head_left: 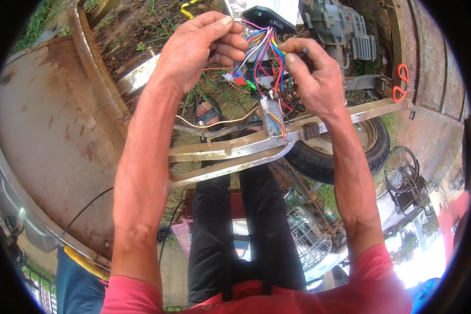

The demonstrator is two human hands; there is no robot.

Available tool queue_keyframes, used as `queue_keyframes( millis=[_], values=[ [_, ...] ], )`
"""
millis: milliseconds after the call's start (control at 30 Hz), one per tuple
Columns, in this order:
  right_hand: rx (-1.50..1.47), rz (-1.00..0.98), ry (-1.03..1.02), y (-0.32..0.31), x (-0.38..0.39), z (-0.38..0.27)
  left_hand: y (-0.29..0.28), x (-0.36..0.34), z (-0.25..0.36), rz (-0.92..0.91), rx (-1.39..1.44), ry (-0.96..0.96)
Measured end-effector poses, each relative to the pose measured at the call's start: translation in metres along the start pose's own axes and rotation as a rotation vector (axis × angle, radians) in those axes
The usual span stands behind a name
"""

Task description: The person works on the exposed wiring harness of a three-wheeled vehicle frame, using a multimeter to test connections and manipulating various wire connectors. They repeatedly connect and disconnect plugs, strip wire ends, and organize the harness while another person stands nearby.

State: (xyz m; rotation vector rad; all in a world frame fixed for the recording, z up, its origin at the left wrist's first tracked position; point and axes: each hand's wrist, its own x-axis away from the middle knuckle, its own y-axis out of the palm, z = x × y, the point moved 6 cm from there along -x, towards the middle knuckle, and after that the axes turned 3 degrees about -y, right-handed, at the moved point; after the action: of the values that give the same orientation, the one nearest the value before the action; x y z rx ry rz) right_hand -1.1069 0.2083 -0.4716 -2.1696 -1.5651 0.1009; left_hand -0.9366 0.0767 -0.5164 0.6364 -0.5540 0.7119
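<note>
A control box with a black end cap [269,19] and a silver body lies at the top centre. From its cap fans out a bundle of coloured wires [267,47]. Left of the box, my left hand [201,47] is closed, thumb and forefinger pinched at the end of a pink-purple wire [252,24]. My right hand [316,76] pinches the wires at the bundle's right side, near a yellow and a blue one. Just below hang small connectors, among them a green one [251,84], a red one [239,81] and a white plug [264,104].
A metal frame bar [230,149] crosses in front of me, with a tyre [340,152] beneath its right part. A rusty panel [57,141] stands at left. A grey motor housing [335,26] sits at upper right. Red wire loops [400,83] hang on the right frame.
</note>
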Motion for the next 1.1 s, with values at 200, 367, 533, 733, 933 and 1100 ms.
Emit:
queue_keyframes(
  millis=[200,367,533,733,933,1100],
  values=[
    [-0.262,0.066,0.106,0.001,-0.003,-0.004,0.012,0.009,0.013,0.005,-0.091,0.044],
    [-0.226,-0.012,0.291,0.002,-0.011,-0.004,0.063,0.038,0.020,0.178,-0.462,0.251],
    [-0.125,-0.141,0.412,0.002,-0.023,-0.012,0.103,0.064,0.008,0.303,-0.657,0.457],
    [-0.078,-0.195,0.397,0.002,-0.025,-0.006,0.064,0.061,-0.007,0.241,-0.444,0.361],
    [-0.332,-0.099,0.282,-0.002,-0.021,-0.007,0.031,0.036,-0.013,0.424,-0.686,0.390],
    [-0.634,-0.120,0.168,-0.012,-0.017,-0.027,0.048,0.039,-0.011,0.254,-0.672,0.381]
  ],
)
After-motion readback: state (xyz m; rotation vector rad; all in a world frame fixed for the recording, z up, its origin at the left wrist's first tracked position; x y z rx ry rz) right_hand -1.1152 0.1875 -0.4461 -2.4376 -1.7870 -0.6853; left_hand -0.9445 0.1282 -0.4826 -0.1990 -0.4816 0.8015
